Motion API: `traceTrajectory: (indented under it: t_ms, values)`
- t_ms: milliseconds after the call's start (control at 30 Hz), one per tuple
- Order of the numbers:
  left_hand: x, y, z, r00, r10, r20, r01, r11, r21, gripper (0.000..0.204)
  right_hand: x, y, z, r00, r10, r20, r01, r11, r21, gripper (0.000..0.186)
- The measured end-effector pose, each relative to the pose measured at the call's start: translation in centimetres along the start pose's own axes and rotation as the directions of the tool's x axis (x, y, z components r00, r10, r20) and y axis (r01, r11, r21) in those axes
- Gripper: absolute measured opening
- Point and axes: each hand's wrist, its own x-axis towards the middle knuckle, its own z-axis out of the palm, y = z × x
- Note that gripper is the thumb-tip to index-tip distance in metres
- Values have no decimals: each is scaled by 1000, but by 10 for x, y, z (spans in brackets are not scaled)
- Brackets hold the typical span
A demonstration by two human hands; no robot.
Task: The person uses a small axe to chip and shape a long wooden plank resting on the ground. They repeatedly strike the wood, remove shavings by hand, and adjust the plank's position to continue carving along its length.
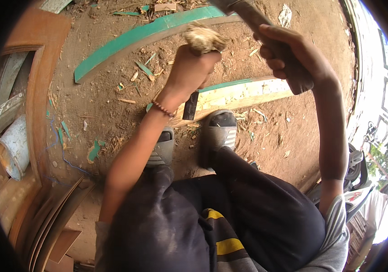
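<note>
My left hand (193, 72) is closed round a chisel (190, 107). Its frayed, pale handle top sticks out above the fist, and its flat dark blade points down at a curved wooden piece (248, 96). That piece has a freshly cut pale face and a green painted edge, and lies on the ground just beyond my feet. Whether the blade touches the wood, I cannot tell. Raised at the upper right, my right hand (293, 50) grips a dark, thick-handled tool (253, 18). The far end of this tool runs out of the picture at the top.
A second green curved beam (144, 38) lies farther off on the dirt floor. Wood chips and green flakes (95, 149) are scattered about. On the left stand a brown wooden frame (44, 90), a whitish bucket (15, 147) and stacked thin boards (55, 226). My sandalled foot (219, 136) is beside the worked wood.
</note>
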Motion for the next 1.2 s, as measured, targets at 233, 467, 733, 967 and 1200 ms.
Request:
traceTrajectory:
  t_ms: [233,467,733,967,1200]
  values:
    - [-9,2,-2,904,225,-362,-240,971,4,39,-12,12,-20,983,-52,-176,62,997,53,31]
    - [11,-18,-7,826,325,-461,-339,939,54,43,-8,21,-8,991,69,-114,-67,998,18,32]
    - [6,-22,-9,812,295,-503,-334,942,12,44,-15,3,23,998,49,-30,-50,998,-33,33]
    - [3,-27,-4,815,281,-507,-338,941,-21,45,-21,0,35,999,37,-7,-37,997,-74,32]
    - [5,-27,0,806,287,-518,-358,933,-40,46,-27,1,36,999,-16,-45,11,994,-111,32]
